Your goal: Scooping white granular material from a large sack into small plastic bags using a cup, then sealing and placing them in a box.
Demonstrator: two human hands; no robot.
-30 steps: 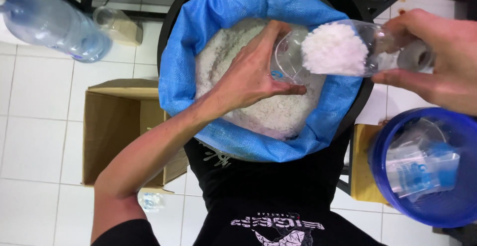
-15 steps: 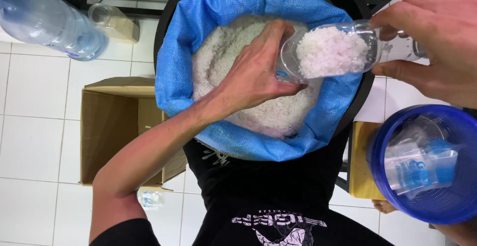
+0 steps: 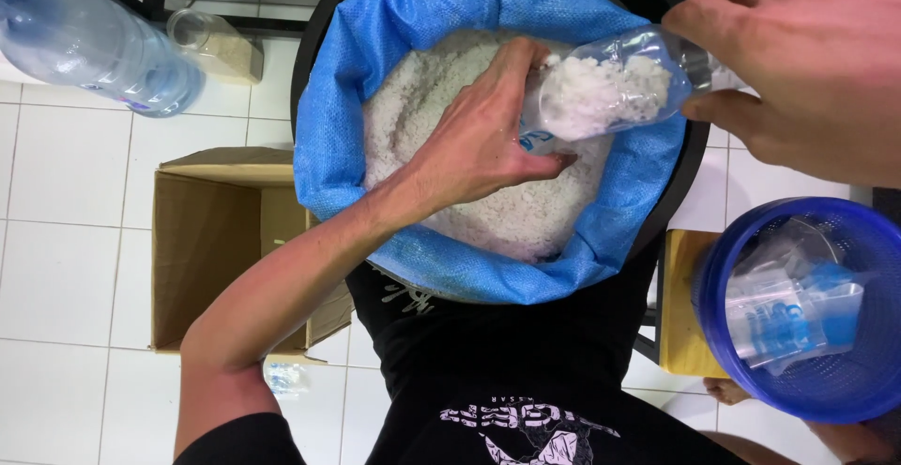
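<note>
Far left: large clear water jug point(image 3: 89, 38) lying on the white tiled floor point(image 3: 56, 268), cut by the frame edge. Below it an open cardboard box point(image 3: 221, 240) is butted against the black bin point(image 3: 324, 24); open tile is left only on the box's left side.

Bin is lined with a blue woven sack point(image 3: 338, 146), rim folded outward, filled with white grains point(image 3: 413, 118). Free grain surface is seen left of and below the hands.

Left hand point(image 3: 479, 141) is held over the grain, fingers curled around the mouth of a clear plastic bag point(image 3: 605, 90). Bag is part-filled with white grain, long axis roughly horizontal, slightly raised to the right, mouth pointing left. Right hand point(image 3: 807, 61) is closed on the bag's right end, pinched between thumb and fingers, above the sack's right rim.

Lower right: blue basket point(image 3: 845, 385) holding clear bags, resting on a wooden stool point(image 3: 680, 305), just beside the bin.
</note>
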